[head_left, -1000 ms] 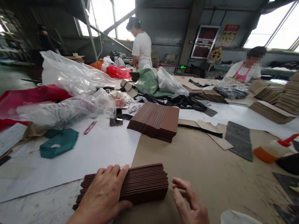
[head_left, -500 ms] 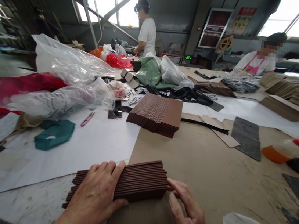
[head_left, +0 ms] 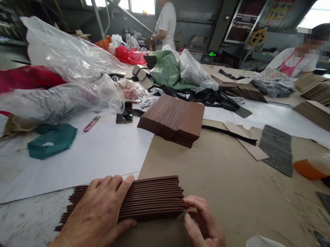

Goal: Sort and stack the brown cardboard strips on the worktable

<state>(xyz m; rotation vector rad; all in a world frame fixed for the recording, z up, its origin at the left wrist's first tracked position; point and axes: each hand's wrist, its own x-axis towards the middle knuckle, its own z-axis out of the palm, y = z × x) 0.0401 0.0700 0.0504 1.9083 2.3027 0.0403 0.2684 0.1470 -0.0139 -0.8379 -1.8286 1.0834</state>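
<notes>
A stack of thin brown boards [head_left: 151, 197] stands on edge on the table right in front of me. My left hand [head_left: 96, 216] lies over its left half, fingers wrapped across the top edges and thumb along the near side. My right hand [head_left: 206, 235] touches the stack's right end with its fingertips, fingers bent and holding nothing. Further back lies a second, fanned stack of brown boards [head_left: 174, 120].
Brown cardboard sheet [head_left: 236, 186] and white paper [head_left: 99, 155] cover the table. Clear plastic bags [head_left: 62, 84], a teal cloth [head_left: 49, 146], pink snips [head_left: 91, 123], a phone [head_left: 123, 117] and an orange glue bottle [head_left: 318, 167] lie around. Two other people work at the far side.
My right hand has moved left from open air to touch the stack's right end. The left hand has stayed on the stack. The camera has tilted down slightly.
</notes>
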